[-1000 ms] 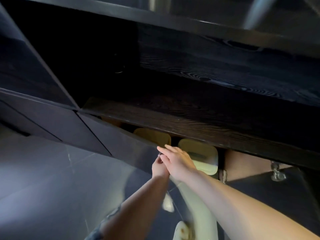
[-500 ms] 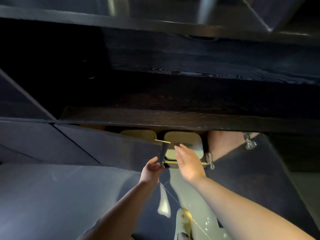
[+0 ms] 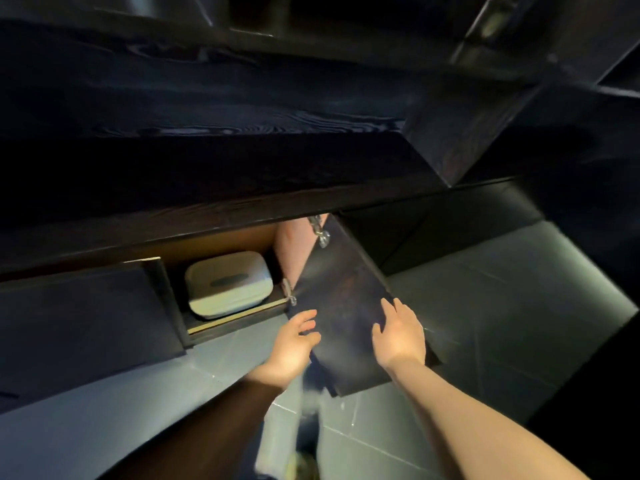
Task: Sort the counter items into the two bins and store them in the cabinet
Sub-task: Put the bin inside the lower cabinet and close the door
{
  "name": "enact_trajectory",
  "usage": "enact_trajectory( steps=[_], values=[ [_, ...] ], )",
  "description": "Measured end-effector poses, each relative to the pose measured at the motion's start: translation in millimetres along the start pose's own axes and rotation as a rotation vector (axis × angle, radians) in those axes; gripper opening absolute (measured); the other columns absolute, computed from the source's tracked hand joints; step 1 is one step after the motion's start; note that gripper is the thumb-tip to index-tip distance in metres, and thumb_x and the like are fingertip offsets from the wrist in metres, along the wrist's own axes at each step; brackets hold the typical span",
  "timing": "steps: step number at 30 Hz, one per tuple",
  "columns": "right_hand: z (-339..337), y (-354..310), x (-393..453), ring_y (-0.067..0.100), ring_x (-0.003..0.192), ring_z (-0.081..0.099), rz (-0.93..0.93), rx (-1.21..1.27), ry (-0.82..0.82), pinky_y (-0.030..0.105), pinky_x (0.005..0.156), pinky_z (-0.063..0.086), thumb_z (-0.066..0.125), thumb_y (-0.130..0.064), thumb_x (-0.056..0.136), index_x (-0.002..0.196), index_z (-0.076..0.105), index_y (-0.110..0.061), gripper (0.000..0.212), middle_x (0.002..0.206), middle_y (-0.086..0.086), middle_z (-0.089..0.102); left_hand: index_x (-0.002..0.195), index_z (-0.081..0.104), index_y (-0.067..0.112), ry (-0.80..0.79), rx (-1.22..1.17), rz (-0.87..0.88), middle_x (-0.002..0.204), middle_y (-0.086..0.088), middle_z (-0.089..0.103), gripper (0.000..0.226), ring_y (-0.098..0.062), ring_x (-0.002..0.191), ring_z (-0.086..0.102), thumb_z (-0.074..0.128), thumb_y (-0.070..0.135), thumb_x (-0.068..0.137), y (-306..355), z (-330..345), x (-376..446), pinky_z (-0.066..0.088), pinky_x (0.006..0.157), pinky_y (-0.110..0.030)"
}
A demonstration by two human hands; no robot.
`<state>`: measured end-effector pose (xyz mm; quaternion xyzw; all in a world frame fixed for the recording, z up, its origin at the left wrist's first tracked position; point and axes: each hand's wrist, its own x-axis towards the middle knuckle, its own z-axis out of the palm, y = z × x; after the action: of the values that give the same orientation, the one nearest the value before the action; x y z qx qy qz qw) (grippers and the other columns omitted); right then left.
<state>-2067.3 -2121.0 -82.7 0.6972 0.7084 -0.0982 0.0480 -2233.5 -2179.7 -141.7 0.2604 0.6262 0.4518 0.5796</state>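
We look down from under a dark wood-grain counter [image 3: 207, 109] at a low cabinet [image 3: 221, 244] whose right door [image 3: 349, 306] stands swung open toward us. Both of our hands are at that door. Our left hand [image 3: 292, 344] sits at the door's left edge, fingers loosely spread and lightly curved, its fingertips against the panel near the lower hinge [image 3: 289, 294]; we cannot tell whether it grips the edge or only touches it. Our right hand [image 3: 398, 336] lies flat on the door's dark face, fingers straight and fanned, holding nothing.

Left of the door, inside the cabinet opening, a pale bin [image 3: 228, 284] with rounded corners and a dark oval mark on its top rests on the cabinet's floor, just behind the light-edged front lip. Directly left of the bin, the cabinet's other door [image 3: 86, 327] stands partly closed and covers whatever lies behind it, so a second bin cannot be made out here. Above the door's top edge a second metal hinge [image 3: 320, 232] shows against the cabinet's pinkish inner wall [image 3: 294, 254].

Below and right of the door, a grey tiled floor [image 3: 485, 306] spreads out, with light falling across it. Beneath the door's lower corner, between our forearms, the picture blurs over a pale shape we cannot identify.
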Motion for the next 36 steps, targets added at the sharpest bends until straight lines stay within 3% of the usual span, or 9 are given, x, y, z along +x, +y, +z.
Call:
enact_trajectory(
  steps=[2, 6, 10, 13, 18, 24, 30, 33, 36],
  values=[
    [-3, 35, 11, 0.021, 0.147, 0.017, 0.027, -0.07, -0.014, 0.035, 0.119, 0.016, 0.042, -0.034, 0.099, 0.152, 0.021, -0.023, 0.058, 0.16, 0.001, 0.019, 0.129, 0.05, -0.001, -0.042, 0.009, -0.012, 0.127, -0.023, 0.053, 0.047, -0.026, 0.115, 0.052, 0.051, -0.016, 0.085, -8, 37, 3, 0.041, 0.084, -0.021],
    [9, 89, 27, 0.022, 0.147, 0.015, 0.065, -0.11, -0.182, 0.038, 0.12, 0.017, 0.04, -0.033, 0.098, 0.154, 0.009, -0.019, 0.065, 0.161, 0.003, 0.014, 0.128, 0.05, 0.004, -0.117, 0.06, -0.036, 0.132, -0.021, 0.054, 0.049, -0.027, 0.123, 0.051, 0.054, -0.015, 0.083, -32, 100, 1, 0.041, 0.095, -0.028],
    [26, 96, 34, 0.03, 0.118, 0.055, 0.13, 0.06, -0.133, 0.036, 0.096, 0.045, 0.043, -0.033, 0.095, 0.141, 0.036, -0.018, 0.049, 0.134, 0.007, 0.056, 0.132, 0.049, 0.01, -0.161, 0.114, -0.098, 0.128, -0.012, 0.056, 0.058, -0.015, 0.109, 0.056, 0.064, 0.003, 0.077, -48, 119, 1, 0.044, 0.085, -0.018],
    [26, 85, 39, 0.031, 0.093, 0.064, 0.087, -0.012, -0.075, 0.032, 0.068, 0.042, 0.039, -0.042, 0.095, 0.112, 0.05, -0.016, 0.033, 0.103, 0.008, 0.068, 0.128, 0.052, 0.02, -0.078, 0.161, -0.143, 0.121, -0.001, 0.059, 0.056, -0.013, 0.095, 0.062, 0.068, 0.004, 0.076, -57, 119, -1, 0.051, 0.074, -0.02],
    [41, 56, 18, 0.032, 0.087, 0.065, -0.149, 0.043, -0.098, 0.035, 0.073, 0.048, 0.036, -0.046, 0.093, 0.093, 0.051, -0.019, 0.031, 0.089, 0.008, 0.069, 0.132, 0.046, 0.022, -0.136, 0.264, -0.124, 0.121, 0.003, 0.058, 0.07, -0.012, 0.105, 0.06, 0.079, 0.025, 0.071, -72, 119, -27, 0.051, 0.088, -0.023],
    [61, -19, -8, 0.024, 0.085, 0.065, -0.368, 0.109, -0.074, 0.028, 0.066, 0.047, 0.045, -0.056, 0.09, 0.084, 0.058, -0.023, 0.036, 0.084, -0.002, 0.07, 0.137, 0.044, 0.034, 0.192, 0.366, -0.052, 0.127, 0.013, 0.054, 0.066, -0.005, 0.114, 0.053, 0.072, 0.03, 0.077, -84, 49, -54, 0.045, 0.093, -0.022],
    [69, -100, -20, 0.022, 0.081, 0.067, -0.607, 0.293, 0.021, 0.03, 0.072, 0.054, 0.07, -0.036, 0.082, 0.096, 0.065, -0.027, 0.017, 0.089, -0.006, 0.07, 0.086, 0.072, 0.037, 0.522, 0.184, 0.025, 0.077, 0.018, 0.069, 0.033, 0.009, 0.075, 0.058, 0.069, 0.005, 0.082, -65, -49, -56, 0.043, 0.071, -0.008],
    [71, -140, -23, 0.016, 0.095, 0.069, -0.916, 0.221, 0.012, 0.032, 0.08, 0.057, 0.08, -0.026, 0.071, 0.105, 0.07, -0.029, 0.036, 0.11, -0.007, 0.07, 0.069, 0.068, 0.027, 0.651, -0.011, -0.021, 0.064, 0.02, 0.066, 0.031, 0.011, 0.058, 0.057, 0.068, -0.001, 0.082, -48, -90, -44, 0.041, 0.056, -0.002],
    [72, -177, -26, 0.012, 0.105, 0.067, -1.02, 0.113, -0.066, 0.034, 0.086, 0.055, 0.085, -0.03, 0.06, 0.106, 0.072, -0.031, 0.048, 0.12, -0.009, 0.067, 0.061, 0.053, 0.019, 0.745, -0.009, -0.101, 0.053, 0.013, 0.055, 0.028, 0.004, 0.05, 0.045, 0.075, 0.016, 0.077, -40, -129, -24, 0.036, 0.049, -0.009]
  ],
)
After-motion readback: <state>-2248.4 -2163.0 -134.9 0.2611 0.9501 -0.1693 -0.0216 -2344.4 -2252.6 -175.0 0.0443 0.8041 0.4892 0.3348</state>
